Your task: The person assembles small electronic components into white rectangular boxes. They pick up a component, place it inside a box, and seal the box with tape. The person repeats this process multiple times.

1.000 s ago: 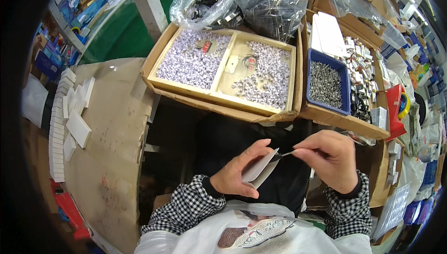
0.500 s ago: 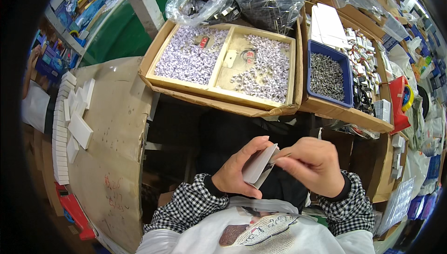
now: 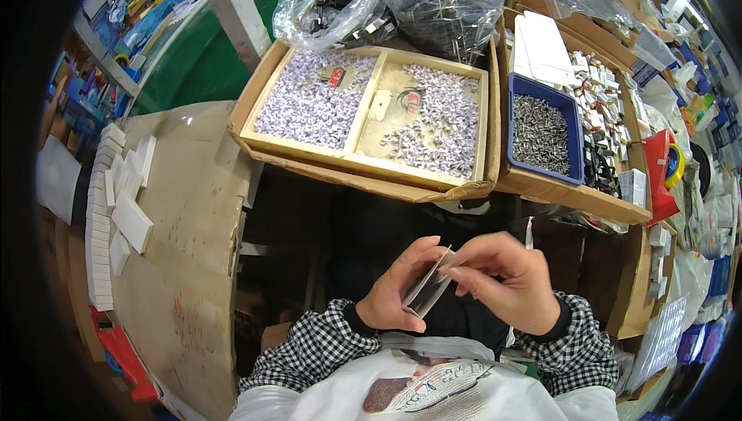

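My left hand [image 3: 391, 288] is closed around a small, flat white case [image 3: 428, 285], with the thumb and fingers along its edges. The case is tilted, and its open side shows a dark interior. At the upper right of the case, my right hand [image 3: 510, 278] pinches with thumb and forefinger. What lies between those fingertips is too small and blurred to make out. Both hands are above my lap, in front of a wooden tray [image 3: 360, 116] in two compartments of small whitish plastic pieces.
A blue bin [image 3: 576, 131] of small metal parts sits right of the tray, beside a pile of small white parts [image 3: 607, 100]. White boxes [image 3: 99, 228] line the left edge of the brown worktop [image 3: 182, 259]. Plastic bags [image 3: 444, 15] lie behind the tray.
The white case has turned in my left hand, so its open side shows more. My right fingertips have shifted slightly left, onto the upper edge of the case.
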Demonstrator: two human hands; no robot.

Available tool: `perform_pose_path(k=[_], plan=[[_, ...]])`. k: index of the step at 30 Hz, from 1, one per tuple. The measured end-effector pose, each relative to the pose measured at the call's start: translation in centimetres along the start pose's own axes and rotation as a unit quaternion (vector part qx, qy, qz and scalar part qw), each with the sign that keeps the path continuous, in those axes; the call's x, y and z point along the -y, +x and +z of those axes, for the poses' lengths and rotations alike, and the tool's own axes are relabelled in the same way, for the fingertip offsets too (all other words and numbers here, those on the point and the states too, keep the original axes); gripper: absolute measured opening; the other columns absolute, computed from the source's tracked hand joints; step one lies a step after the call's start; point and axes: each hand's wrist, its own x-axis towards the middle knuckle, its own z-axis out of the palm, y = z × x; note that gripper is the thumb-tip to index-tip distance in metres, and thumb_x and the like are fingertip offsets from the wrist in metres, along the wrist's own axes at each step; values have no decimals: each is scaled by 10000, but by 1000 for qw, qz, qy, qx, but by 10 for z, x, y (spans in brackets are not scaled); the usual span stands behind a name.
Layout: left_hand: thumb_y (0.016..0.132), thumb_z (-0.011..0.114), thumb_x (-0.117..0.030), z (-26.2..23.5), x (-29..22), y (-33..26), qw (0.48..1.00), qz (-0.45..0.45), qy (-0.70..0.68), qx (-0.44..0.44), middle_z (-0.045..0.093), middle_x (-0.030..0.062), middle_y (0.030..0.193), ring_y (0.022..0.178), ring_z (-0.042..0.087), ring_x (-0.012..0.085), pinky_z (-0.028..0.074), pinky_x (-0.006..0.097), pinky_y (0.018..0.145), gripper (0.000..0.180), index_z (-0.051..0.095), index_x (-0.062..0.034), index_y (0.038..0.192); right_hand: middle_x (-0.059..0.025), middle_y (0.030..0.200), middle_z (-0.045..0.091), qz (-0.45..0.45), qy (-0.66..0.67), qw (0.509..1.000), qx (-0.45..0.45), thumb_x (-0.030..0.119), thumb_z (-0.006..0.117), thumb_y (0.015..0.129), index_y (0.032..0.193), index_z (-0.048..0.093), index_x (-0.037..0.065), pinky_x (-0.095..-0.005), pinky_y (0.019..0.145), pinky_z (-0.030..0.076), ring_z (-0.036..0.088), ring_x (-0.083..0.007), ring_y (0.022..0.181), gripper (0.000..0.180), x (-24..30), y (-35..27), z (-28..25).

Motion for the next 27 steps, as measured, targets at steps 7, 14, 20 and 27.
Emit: perform_pose_path(k=[7, 14, 20, 27], plan=[[624, 829, -504, 1, -4, 5, 994, -20, -96, -56, 421, 178, 1359, 1261, 433, 269, 324, 399, 1074, 1152, 163, -53, 1448, -92, 895, 680, -177, -236, 953, 71, 70, 703, 787, 970, 687, 47, -321, 746, 523, 650, -248, 833, 185, -4, 6, 8], [709, 585, -741, 4, -5, 1, 967, -96, -218, -85, 430, 216, 1365, 1215, 487, 306, 413, 428, 1015, 1086, 237, -9, 1431, -54, 930, 603, -18, -146, 986, -81, 66, 692, 819, 1050, 616, 29, -242, 642, 480, 559, -104, 726, 246, -30, -5, -19], [716, 392, -837, 2, 20, -13, 956, -232, -170, -59, 368, 209, 1421, 1266, 436, 324, 384, 445, 1034, 1095, 224, -42, 1450, -72, 982, 610, 69, 47, 995, -50, 85, 727, 808, 1128, 550, 2, -229, 704, 499, 586, -108, 846, 375, -80, -30, 3], [705, 458, -814, 0, 27, -17, 940, -268, -210, 9, 403, 194, 1379, 1171, 511, 291, 437, 438, 983, 1090, 237, -43, 1442, -86, 906, 665, 15, -182, 983, -28, 139, 699, 822, 993, 668, 46, -277, 684, 518, 642, -190, 774, 197, -51, -22, -36]])
